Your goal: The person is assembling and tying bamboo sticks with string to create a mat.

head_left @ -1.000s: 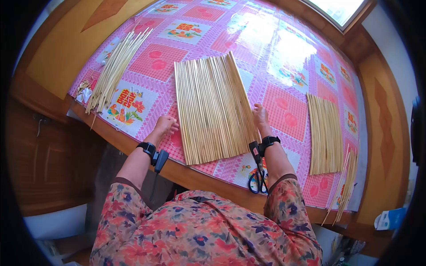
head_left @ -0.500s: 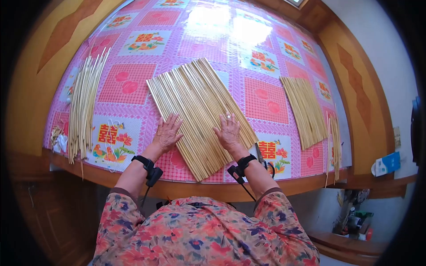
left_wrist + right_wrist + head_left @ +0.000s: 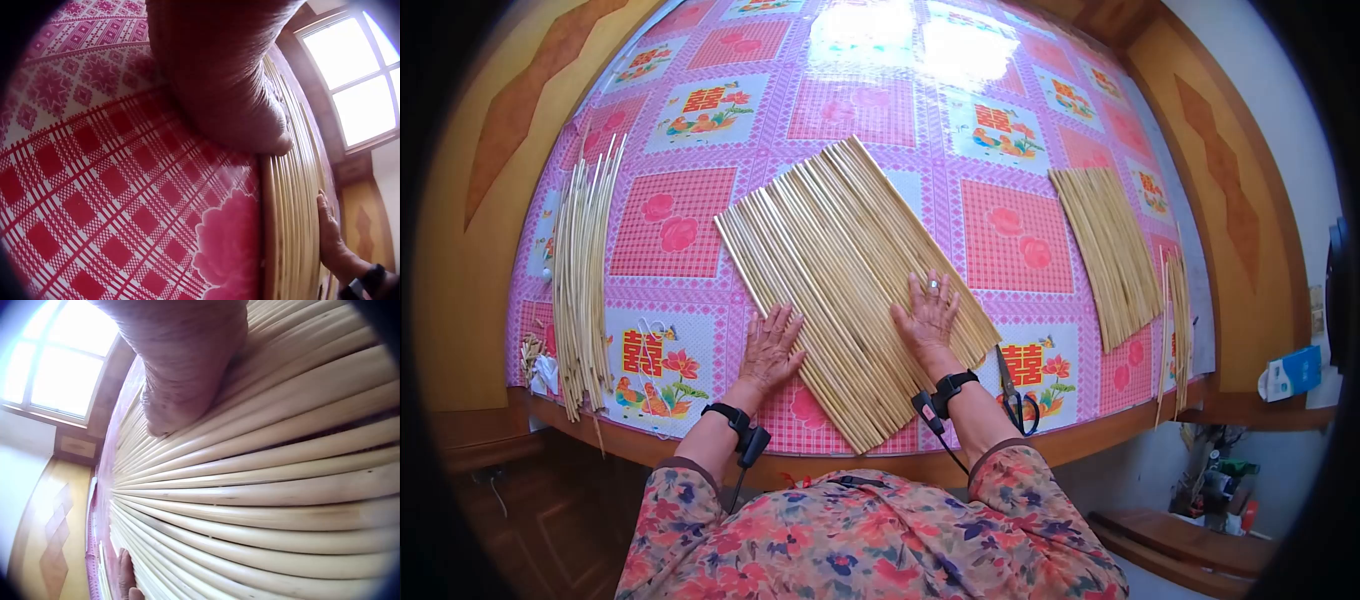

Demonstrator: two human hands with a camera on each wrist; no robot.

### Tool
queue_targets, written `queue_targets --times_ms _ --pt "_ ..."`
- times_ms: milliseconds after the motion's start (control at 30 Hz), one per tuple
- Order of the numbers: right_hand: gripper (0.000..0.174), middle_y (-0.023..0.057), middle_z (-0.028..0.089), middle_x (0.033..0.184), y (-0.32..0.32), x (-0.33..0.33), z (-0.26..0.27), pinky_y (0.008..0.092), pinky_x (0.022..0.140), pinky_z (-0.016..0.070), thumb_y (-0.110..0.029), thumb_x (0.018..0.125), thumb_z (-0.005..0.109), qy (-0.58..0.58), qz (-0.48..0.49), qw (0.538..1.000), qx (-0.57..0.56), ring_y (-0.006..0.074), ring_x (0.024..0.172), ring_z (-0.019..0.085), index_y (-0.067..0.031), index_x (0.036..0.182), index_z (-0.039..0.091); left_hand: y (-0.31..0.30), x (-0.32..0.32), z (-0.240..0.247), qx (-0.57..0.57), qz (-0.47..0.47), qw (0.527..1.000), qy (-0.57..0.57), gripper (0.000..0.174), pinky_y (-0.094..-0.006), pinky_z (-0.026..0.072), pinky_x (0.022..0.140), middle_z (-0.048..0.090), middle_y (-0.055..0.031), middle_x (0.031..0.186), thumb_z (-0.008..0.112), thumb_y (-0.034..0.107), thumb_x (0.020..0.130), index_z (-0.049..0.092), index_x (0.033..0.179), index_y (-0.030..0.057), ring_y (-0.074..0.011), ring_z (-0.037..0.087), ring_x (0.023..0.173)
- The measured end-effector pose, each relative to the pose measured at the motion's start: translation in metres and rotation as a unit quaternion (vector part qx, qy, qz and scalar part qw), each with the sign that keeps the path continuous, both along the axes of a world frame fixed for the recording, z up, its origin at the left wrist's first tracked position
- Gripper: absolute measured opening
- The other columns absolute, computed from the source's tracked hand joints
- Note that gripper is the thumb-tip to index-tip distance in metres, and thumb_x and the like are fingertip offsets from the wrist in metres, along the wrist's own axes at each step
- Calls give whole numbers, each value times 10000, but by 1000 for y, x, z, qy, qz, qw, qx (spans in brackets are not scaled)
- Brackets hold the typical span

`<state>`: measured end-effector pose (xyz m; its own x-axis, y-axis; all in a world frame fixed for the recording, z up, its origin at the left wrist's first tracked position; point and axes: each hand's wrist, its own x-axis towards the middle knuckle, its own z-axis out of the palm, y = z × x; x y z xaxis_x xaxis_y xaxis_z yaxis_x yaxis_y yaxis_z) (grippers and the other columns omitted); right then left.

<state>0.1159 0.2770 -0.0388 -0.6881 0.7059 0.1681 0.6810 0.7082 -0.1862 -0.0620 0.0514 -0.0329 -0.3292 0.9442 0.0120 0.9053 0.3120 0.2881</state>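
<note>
A mat of pale, straight plant stalks laid side by side (image 3: 830, 240) lies slanted on the patterned cloth, its far end tipped to the left. My left hand (image 3: 771, 350) rests palm down at its left edge, fingers stretched out and the thumb over the outer stalks. In the left wrist view that thumb (image 3: 278, 144) touches the edge stalks. Flat on the mat's right part, fingers spread, is my right hand (image 3: 927, 315), with a ring on one finger. The right wrist view shows stalks (image 3: 269, 494) running close beneath this hand, with narrow gaps between some.
Black-handled scissors (image 3: 1018, 400) lie beside the mat's near right corner. A second stalk mat (image 3: 1105, 255) is farther right, with a few loose stalks (image 3: 1175, 330) near it. Another bundle of loose stalks (image 3: 582, 290) lies at the left, its ends past the table edge (image 3: 640, 440).
The mat has turned so that its far end leans left. My hands have gone from its two side edges to lying flat, the right one on top; the head view has shifted too.
</note>
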Motion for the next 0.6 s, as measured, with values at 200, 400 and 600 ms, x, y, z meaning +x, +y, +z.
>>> queue_targets --times_ms 200,400,600 --pt "630 186 239 1342 11 -11 23 532 997 86 -433 781 494 -11 15 999 -50 336 1276 131 -78 1273 327 -1 0 -5 15 0 1000 16 608 -470 50 1040 209 -88 1381 507 377 758 320 1288 148 -240 131 1295" --pt "659 188 230 1345 45 -55 12 521 1003 92 -451 785 481 1 64 998 3 322 1281 127 -50 1278 305 -1 -1 -1 13 -8 1000 17 609 -471 62 1038 219 -94 1375 505 392 762 323 1286 140 -249 145 1289" --pt "707 166 197 1374 58 -54 -6 513 1011 51 -515 783 424 -22 37 999 -32 306 1293 101 -69 1309 266 -1 1 1 11 -7 1000 10 589 -473 63 1037 219 -104 1374 487 386 780 325 1285 131 -247 145 1290"
